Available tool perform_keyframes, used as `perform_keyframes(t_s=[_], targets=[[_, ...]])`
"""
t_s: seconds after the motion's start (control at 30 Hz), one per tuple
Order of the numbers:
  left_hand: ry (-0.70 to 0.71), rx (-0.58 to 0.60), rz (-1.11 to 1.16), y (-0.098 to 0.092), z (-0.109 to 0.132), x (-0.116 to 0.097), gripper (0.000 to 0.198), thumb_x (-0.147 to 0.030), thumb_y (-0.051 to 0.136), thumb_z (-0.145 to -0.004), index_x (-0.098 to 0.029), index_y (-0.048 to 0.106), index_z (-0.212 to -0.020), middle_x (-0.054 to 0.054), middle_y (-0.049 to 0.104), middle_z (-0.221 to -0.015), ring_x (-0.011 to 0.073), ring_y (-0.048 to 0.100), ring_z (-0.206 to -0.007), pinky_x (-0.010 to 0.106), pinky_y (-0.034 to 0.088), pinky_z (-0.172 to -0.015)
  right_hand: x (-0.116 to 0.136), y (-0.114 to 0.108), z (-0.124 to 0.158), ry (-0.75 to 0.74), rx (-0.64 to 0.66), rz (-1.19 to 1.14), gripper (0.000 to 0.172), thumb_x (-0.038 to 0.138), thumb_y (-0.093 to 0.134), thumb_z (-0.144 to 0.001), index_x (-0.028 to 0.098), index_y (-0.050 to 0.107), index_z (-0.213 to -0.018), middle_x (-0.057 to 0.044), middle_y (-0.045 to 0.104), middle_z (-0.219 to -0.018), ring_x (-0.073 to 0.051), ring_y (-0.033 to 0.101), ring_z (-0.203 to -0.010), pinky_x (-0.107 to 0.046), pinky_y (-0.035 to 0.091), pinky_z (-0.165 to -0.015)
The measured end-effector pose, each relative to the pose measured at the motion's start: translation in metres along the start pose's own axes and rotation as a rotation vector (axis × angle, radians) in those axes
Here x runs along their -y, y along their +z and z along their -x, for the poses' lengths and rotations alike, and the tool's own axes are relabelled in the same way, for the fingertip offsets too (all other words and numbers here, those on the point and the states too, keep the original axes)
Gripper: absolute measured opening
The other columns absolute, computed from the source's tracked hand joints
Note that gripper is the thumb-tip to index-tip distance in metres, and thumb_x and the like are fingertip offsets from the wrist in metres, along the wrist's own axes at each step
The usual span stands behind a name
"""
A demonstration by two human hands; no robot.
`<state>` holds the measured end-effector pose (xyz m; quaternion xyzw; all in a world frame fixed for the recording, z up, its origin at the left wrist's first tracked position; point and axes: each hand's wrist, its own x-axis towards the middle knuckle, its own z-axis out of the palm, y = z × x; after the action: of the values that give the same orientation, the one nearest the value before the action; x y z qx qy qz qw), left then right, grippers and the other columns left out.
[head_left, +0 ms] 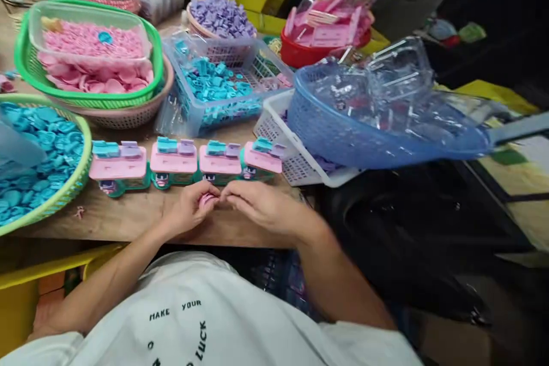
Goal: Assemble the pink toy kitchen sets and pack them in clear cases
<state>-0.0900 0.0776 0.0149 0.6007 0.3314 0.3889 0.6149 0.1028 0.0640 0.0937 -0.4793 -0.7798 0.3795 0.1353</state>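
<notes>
My left hand (193,206) is closed around some small pink plastic pieces (208,200), partly hidden by the fingers. My right hand (261,206) meets it at the fingertips in a pinch; anything between those fingers is too small or hidden to make out. Just beyond both hands stands a row of several toy pieces with pink tops (118,164), teal bases and small dark-and-white figures at the front. Blue and purple parts (167,144) sit along the far edge of each pink top.
A green-rimmed basket of blue parts (81,183) stands at left. Behind are a green basket (21,57) with pink pieces and a clear blue basket (201,117). To the right, a large blue basket (364,143) of clear plastic packaging rests on a white basket (295,168).
</notes>
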Motion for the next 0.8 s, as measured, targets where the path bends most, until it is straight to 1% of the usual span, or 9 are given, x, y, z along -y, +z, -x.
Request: perform_keyframes(t_s=[0.07,0.13,0.23,0.33,0.43,0.5,0.6,0.7,0.8], targets=[[0.032,0.046,-0.118,0.019,-0.003,0.031,0.007,-0.012,0.071,-0.077,-0.019,0.073,-0.078,0.004,0.062,-0.076,0.0149,0.053,-0.072,0.023,0.041,-0.072,-0.041,0.044,0.034,0.111,-0.152,0.024,0.02,0.018,0.047,-0.094,0.024,0.066,-0.096,-0.006,0.067,-0.096,-0.021,0.064,-0.092,-0.038,0.052,-0.089],[0.08,0.071,-0.27,0.03,-0.007,0.05,0.005,-0.017,0.068,-0.08,-0.02,0.071,-0.081,0.006,0.062,-0.081,0.0188,0.055,-0.079,0.029,0.044,-0.08,-0.076,0.076,0.049,0.165,-0.291,-0.008,0.025,0.015,0.053,-0.088,0.022,0.065,-0.11,-0.007,0.062,-0.101,-0.02,0.063,-0.088,-0.038,0.053,-0.089],[0.22,0.084,-0.562,0.032,-0.008,0.06,0.014,-0.024,0.062,-0.084,-0.019,0.069,-0.095,0.011,0.064,-0.098,0.0244,0.056,-0.094,0.038,0.045,-0.091,-0.108,0.098,0.057,0.161,-0.444,-0.183,0.048,0.02,0.062,-0.083,0.024,0.057,-0.131,-0.008,0.052,-0.118,-0.014,0.063,-0.079,-0.033,0.056,-0.079],[0.354,-0.002,-0.793,0.025,-0.003,0.059,0.026,-0.031,0.06,-0.088,-0.017,0.066,-0.109,0.015,0.063,-0.114,0.0287,0.055,-0.107,0.044,0.044,-0.096,-0.125,0.101,0.066,0.148,-0.599,-0.337,0.049,0.03,0.066,-0.082,0.024,0.057,-0.13,-0.009,0.048,-0.127,-0.012,0.063,-0.077,-0.028,0.055,-0.068],[0.432,-0.13,-0.904,0.02,0.006,0.055,0.029,-0.032,0.059,-0.089,-0.018,0.065,-0.114,0.015,0.062,-0.121,0.0297,0.055,-0.112,0.046,0.044,-0.098,-0.136,0.099,0.074,0.132,-0.729,-0.372,0.033,0.035,0.061,-0.086,0.022,0.063,-0.116,-0.008,0.055,-0.118,-0.013,0.061,-0.077,-0.028,0.056,-0.071],[0.436,-0.221,-0.949,0.023,0.012,0.053,0.025,-0.03,0.059,-0.089,-0.019,0.066,-0.11,0.014,0.062,-0.118,0.0285,0.055,-0.11,0.045,0.045,-0.096,-0.14,0.098,0.075,0.101,-0.735,-0.324,0.025,0.031,0.055,-0.09,0.023,0.067,-0.111,-0.007,0.059,-0.113,-0.014,0.061,-0.078,-0.031,0.057,-0.076],[0.418,-0.341,-1.009,0.036,0.02,0.05,0.019,-0.028,0.056,-0.091,-0.021,0.067,-0.103,0.012,0.063,-0.106,0.0266,0.057,-0.101,0.042,0.047,-0.091,-0.139,0.094,0.071,0.04,-0.67,-0.202,0.024,0.025,0.052,-0.092,0.023,0.071,-0.106,-0.007,0.062,-0.107,-0.017,0.064,-0.086,-0.033,0.056,-0.082],[0.413,-0.288,-1.034,0.052,0.028,0.051,0.018,-0.028,0.055,-0.092,-0.021,0.067,-0.103,0.012,0.063,-0.107,0.0263,0.058,-0.102,0.042,0.046,-0.092,-0.136,0.09,0.064,0.051,-0.639,-0.108,0.021,0.023,0.055,-0.092,0.022,0.073,-0.101,-0.007,0.062,-0.101,-0.019,0.065,-0.091,-0.032,0.055,-0.084],[0.351,-0.28,-1.086,0.059,0.033,0.055,0.02,-0.032,0.057,-0.092,-0.021,0.067,-0.106,0.013,0.062,-0.111,0.0281,0.057,-0.106,0.041,0.046,-0.092,-0.135,0.088,0.059,0.085,-0.658,-0.064,0.013,0.022,0.059,-0.09,0.021,0.072,-0.091,-0.006,0.063,-0.095,-0.019,0.064,-0.081,-0.032,0.053,-0.079]])
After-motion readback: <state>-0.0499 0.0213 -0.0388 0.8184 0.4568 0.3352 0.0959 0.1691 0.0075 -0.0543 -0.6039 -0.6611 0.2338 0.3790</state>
